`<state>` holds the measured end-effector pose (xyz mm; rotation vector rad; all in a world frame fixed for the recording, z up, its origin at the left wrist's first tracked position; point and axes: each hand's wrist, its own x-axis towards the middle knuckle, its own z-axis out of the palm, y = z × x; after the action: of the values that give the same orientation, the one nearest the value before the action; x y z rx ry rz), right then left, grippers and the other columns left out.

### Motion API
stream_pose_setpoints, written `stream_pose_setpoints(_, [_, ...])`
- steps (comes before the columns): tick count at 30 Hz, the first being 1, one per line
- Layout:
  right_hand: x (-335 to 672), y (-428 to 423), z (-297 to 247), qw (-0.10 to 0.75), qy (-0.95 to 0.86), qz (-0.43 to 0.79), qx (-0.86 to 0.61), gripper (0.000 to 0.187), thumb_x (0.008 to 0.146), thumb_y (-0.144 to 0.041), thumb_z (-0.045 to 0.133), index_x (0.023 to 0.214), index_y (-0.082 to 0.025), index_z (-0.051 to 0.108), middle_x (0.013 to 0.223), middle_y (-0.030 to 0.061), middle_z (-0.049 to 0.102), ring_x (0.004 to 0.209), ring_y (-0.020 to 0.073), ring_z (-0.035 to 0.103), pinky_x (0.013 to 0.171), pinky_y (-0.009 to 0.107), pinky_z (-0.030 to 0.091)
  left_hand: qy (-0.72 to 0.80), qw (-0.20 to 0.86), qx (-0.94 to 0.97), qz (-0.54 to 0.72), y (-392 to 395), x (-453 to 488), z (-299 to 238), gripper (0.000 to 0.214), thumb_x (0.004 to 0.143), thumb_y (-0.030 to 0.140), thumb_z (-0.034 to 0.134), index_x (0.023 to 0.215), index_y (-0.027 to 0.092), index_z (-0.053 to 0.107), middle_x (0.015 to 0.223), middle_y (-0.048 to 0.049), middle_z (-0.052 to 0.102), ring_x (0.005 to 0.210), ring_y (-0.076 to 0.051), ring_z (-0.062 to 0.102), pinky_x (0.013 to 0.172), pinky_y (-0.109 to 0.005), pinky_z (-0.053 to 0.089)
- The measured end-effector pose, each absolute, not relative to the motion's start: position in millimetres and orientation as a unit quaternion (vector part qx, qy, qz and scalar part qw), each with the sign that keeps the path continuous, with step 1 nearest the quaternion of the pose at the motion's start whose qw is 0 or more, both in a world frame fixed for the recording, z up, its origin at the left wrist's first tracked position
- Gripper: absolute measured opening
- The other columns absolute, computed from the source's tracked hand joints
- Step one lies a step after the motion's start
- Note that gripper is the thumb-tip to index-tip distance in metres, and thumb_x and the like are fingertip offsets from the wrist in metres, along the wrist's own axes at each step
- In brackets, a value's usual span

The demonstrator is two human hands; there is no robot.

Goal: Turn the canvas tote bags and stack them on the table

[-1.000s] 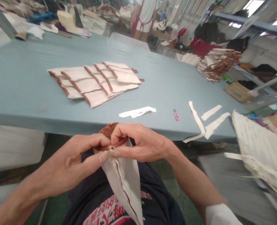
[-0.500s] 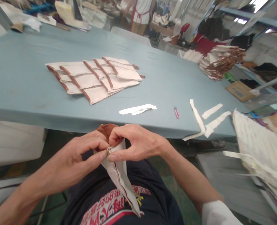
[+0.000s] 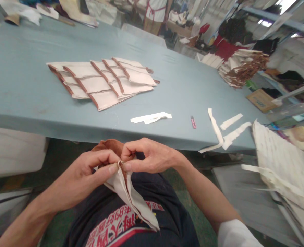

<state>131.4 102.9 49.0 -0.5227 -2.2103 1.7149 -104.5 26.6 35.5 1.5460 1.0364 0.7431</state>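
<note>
A cream fabric piece with brown trim point(image 3: 137, 202) hangs in front of my dark shirt, below the table's near edge. My left hand point(image 3: 95, 171) pinches its top edge between thumb and fingers. Close beside it, my right hand point(image 3: 146, 157) grips the same edge, the two thumbs almost meeting. Between them the seam is parted and brown lining shows inside. Brown material point(image 3: 109, 145) of the piece curls up behind my fingers.
Similar cream pieces point(image 3: 102, 80) overlap on the blue-green table point(image 3: 25, 85). White strips point(image 3: 152, 117) and pink thread snips point(image 3: 193, 122) lie nearer. More strips point(image 3: 216, 128), a pile of pieces point(image 3: 241, 68) and a cardboard box point(image 3: 261, 100) are right. A person point(image 3: 154, 15) stands beyond.
Both hands keep their hold on the fabric piece. Its upper part has opened wider between my fingers, and its lower tip has shifted slightly right and up.
</note>
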Motion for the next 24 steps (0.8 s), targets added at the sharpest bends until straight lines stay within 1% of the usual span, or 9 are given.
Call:
stream_pose_setpoints(5, [127, 93, 48, 0.151, -0.817, 0.514, -0.215, 0.013, 0.094, -0.030, 0.069, 0.087, -0.021, 0.062, 0.080, -0.0041, 0.063, 0.072, 0.0128, 0.055, 0.071, 0.027, 0.040, 0.462, 0.514, 0.656, 0.302, 24, -108, 36, 0.035, 0.095, 0.042, 0.076, 0.068, 0.021, 0.069, 0.067, 0.0052, 0.061, 0.061, -0.011, 0.053, 0.055, -0.016, 0.043])
stream_pose_setpoints(9, [127, 91, 44, 0.151, -0.833, 0.482, -0.228, 0.009, 0.095, -0.027, 0.067, 0.089, -0.021, 0.064, 0.082, -0.0026, 0.067, 0.072, 0.0135, 0.058, 0.072, 0.027, 0.040, 0.461, 0.511, 0.670, 0.278, 26, -112, 36, 0.036, 0.099, 0.045, 0.069, 0.072, 0.022, 0.074, 0.069, 0.0034, 0.066, 0.063, -0.013, 0.057, 0.058, -0.018, 0.046])
stream_pose_setpoints(11, [125, 91, 43, 0.140, -0.834, 0.482, -0.230, 0.010, 0.096, -0.028, 0.068, 0.089, -0.021, 0.065, 0.083, -0.0025, 0.068, 0.073, 0.0135, 0.059, 0.072, 0.027, 0.041, 0.464, 0.510, 0.673, 0.267, 25, -113, 35, 0.035, 0.099, 0.045, 0.066, 0.073, 0.023, 0.075, 0.068, 0.0032, 0.065, 0.062, -0.014, 0.056, 0.057, -0.019, 0.046])
stream_pose_setpoints(14, [121, 92, 41, 0.125, -0.848, 0.461, -0.231, 0.012, 0.097, -0.027, 0.070, 0.089, -0.021, 0.064, 0.085, -0.0021, 0.070, 0.075, 0.0146, 0.062, 0.073, 0.028, 0.041, 0.476, 0.506, 0.674, 0.253, 25, -112, 34, 0.036, 0.095, 0.044, 0.064, 0.066, 0.023, 0.065, 0.062, 0.0046, 0.054, 0.057, -0.013, 0.048, 0.050, -0.020, 0.039])
stream_pose_setpoints(16, [117, 92, 40, 0.139, -0.860, 0.437, -0.223, 0.011, 0.098, -0.024, 0.070, 0.088, -0.021, 0.064, 0.087, -0.0011, 0.072, 0.079, 0.0160, 0.064, 0.077, 0.029, 0.043, 0.484, 0.497, 0.675, 0.253, 24, -111, 33, 0.039, 0.094, 0.044, 0.061, 0.061, 0.024, 0.056, 0.060, 0.0049, 0.050, 0.054, -0.013, 0.044, 0.048, -0.021, 0.035])
stream_pose_setpoints(18, [114, 91, 40, 0.194, -0.858, 0.422, -0.222, 0.008, 0.098, -0.022, 0.071, 0.092, -0.021, 0.065, 0.094, 0.0011, 0.075, 0.088, 0.0176, 0.067, 0.086, 0.031, 0.047, 0.495, 0.478, 0.673, 0.272, 23, -110, 34, 0.041, 0.095, 0.045, 0.060, 0.060, 0.024, 0.056, 0.060, 0.0042, 0.052, 0.054, -0.014, 0.046, 0.048, -0.022, 0.036])
stream_pose_setpoints(21, [113, 82, 42, 0.288, -0.814, 0.420, -0.280, 0.011, 0.100, -0.030, 0.073, 0.100, -0.021, 0.066, 0.109, 0.0053, 0.077, 0.104, 0.0200, 0.069, 0.099, 0.034, 0.050, 0.508, 0.438, 0.664, 0.330, 21, -106, 36, 0.040, 0.098, 0.045, 0.061, 0.065, 0.025, 0.069, 0.062, 0.0029, 0.064, 0.056, -0.016, 0.056, 0.051, -0.023, 0.043])
stream_pose_setpoints(22, [113, 78, 43, 0.298, -0.795, 0.424, -0.314, 0.015, 0.100, -0.034, 0.074, 0.101, -0.021, 0.066, 0.109, 0.0050, 0.077, 0.103, 0.0199, 0.069, 0.098, 0.034, 0.051, 0.515, 0.419, 0.661, 0.350, 20, -104, 36, 0.039, 0.098, 0.044, 0.061, 0.066, 0.025, 0.072, 0.064, 0.0023, 0.069, 0.058, -0.017, 0.061, 0.054, -0.023, 0.047])
stream_pose_setpoints(24, [114, 68, 44, 0.279, -0.765, 0.439, -0.379, 0.019, 0.099, -0.038, 0.076, 0.097, -0.022, 0.067, 0.101, 0.0020, 0.075, 0.093, 0.0182, 0.068, 0.089, 0.032, 0.052, 0.534, 0.377, 0.653, 0.383, 18, -99, 35, 0.036, 0.098, 0.043, 0.063, 0.069, 0.026, 0.075, 0.072, 0.0014, 0.076, 0.065, -0.019, 0.068, 0.059, -0.023, 0.053])
